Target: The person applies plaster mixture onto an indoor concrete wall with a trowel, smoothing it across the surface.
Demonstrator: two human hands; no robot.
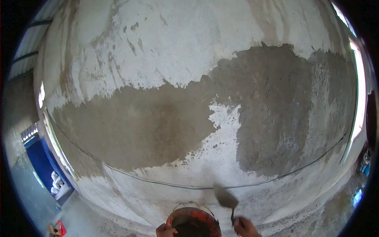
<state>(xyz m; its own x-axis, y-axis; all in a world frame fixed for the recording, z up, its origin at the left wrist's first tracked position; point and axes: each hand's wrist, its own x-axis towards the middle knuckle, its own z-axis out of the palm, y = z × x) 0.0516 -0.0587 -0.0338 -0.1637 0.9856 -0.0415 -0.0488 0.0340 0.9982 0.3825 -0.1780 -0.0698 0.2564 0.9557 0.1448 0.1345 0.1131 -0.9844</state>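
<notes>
At the bottom of the head view, a reddish-orange bucket (216, 225) with a wire handle has dark contents inside. My left hand (166, 230) is closed on its left rim. To the right of the bucket, my right hand (245, 228) is wrapped round the handle of a trowel (226, 196). The trowel's blade points up and left, overlapping the cable in this view and slightly blurred. Ahead stands a whitish wall (173, 43) with broad patches of grey plaster (158, 126) across it.
A dark cable (173, 184) sags across the lower wall. Window openings (357, 91) are at the right edge. On the left are a blue doorway (41, 158) with a white bundle (56, 181) and a red item (61, 229) on the floor.
</notes>
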